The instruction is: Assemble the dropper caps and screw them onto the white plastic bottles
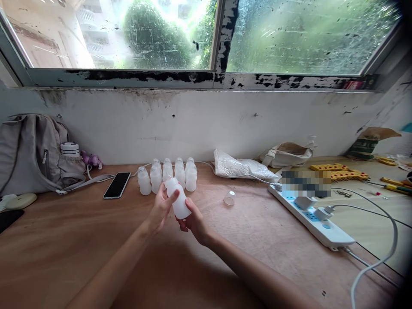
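Note:
Both my hands hold one frosted white plastic bottle (180, 206), tilted with its top towards the upper left. My left hand (160, 210) grips it near the neck, thumb across the front. Around its lower right end close the fingers of my right hand (195, 222). Just behind stands a group of several similar bottles (144, 182), upright with clear caps, partly hidden by the held one. To the right, a small clear cap (229, 198) lies on the wooden table (244, 244). Whether the held bottle has a cap on is hard to make out.
A phone (117, 185) and a grey backpack (35, 154) are at the left. Behind, a white plastic package (241, 166) and a beige bag (286, 154) sit by the wall. A white power strip (322, 227) with cables and yellow tool-like pieces (341, 172) occupy the right.

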`<control>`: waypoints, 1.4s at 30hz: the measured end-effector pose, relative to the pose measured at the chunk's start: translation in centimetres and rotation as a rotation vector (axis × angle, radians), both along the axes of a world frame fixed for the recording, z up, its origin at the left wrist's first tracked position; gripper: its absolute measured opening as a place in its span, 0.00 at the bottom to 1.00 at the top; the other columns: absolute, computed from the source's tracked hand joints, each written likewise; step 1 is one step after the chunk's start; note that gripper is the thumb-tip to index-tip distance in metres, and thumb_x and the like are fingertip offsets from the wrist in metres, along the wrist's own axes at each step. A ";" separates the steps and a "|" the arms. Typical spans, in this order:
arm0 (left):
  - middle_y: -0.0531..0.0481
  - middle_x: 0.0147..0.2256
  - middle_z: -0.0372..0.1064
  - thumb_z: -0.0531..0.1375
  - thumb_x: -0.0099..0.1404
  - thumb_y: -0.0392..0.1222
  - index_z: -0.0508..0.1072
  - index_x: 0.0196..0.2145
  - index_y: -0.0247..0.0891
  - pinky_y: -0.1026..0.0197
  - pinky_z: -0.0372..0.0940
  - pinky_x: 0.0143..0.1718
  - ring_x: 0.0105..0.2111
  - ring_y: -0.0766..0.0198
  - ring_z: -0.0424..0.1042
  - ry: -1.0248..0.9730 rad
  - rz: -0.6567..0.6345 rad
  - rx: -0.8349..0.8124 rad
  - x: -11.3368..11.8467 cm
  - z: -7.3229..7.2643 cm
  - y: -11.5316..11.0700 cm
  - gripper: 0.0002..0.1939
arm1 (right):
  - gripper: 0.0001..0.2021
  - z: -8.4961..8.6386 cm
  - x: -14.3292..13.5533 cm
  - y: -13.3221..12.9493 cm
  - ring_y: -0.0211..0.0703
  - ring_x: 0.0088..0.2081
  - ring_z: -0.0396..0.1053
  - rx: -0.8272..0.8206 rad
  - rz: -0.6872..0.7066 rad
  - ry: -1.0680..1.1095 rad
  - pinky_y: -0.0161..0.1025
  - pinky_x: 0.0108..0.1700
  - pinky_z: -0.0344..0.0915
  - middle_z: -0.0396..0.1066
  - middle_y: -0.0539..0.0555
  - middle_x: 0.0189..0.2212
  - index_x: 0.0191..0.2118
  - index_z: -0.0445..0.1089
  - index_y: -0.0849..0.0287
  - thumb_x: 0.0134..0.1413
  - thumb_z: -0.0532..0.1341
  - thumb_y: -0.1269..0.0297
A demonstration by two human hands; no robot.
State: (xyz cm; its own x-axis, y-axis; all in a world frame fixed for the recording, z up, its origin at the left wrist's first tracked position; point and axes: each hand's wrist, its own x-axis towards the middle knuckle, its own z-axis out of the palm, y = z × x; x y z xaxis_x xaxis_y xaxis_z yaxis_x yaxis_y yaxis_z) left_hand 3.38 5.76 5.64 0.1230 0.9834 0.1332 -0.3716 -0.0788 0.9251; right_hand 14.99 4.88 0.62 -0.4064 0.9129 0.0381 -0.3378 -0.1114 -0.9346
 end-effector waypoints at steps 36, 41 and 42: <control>0.46 0.39 0.70 0.60 0.53 0.46 0.70 0.39 0.36 0.62 0.61 0.36 0.39 0.57 0.68 0.377 -0.114 0.077 -1.3 -6.7 2.1 0.17 | 0.16 5.1 11.4 6.3 0.38 0.26 0.67 0.278 -0.054 -0.669 0.33 0.22 0.63 0.69 0.53 0.27 0.37 0.68 0.60 0.43 0.63 0.55; 0.45 0.40 0.71 0.60 0.53 0.46 0.72 0.41 0.36 0.61 0.61 0.38 0.40 0.55 0.67 0.415 -0.132 0.071 -1.4 -7.0 2.3 0.18 | 0.17 4.2 10.5 6.4 0.37 0.23 0.66 0.291 -0.038 -0.770 0.32 0.19 0.60 0.70 0.54 0.24 0.32 0.69 0.62 0.44 0.61 0.51; 0.45 0.40 0.70 0.60 0.53 0.46 0.71 0.41 0.36 0.60 0.61 0.39 0.41 0.55 0.67 0.418 -0.131 0.071 -1.4 -7.1 2.3 0.18 | 0.17 4.1 10.4 6.3 0.37 0.22 0.66 0.290 -0.032 -0.788 0.32 0.19 0.60 0.71 0.54 0.23 0.31 0.70 0.62 0.44 0.61 0.51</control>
State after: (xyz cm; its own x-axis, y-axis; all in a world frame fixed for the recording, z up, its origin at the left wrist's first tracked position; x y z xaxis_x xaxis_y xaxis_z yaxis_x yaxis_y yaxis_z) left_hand 1.99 8.05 -1.42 0.3040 0.9460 0.1124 0.0222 -0.1250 0.9919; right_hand 25.36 11.22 4.74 -0.3863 0.9223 -0.0105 0.4266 0.1686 -0.8886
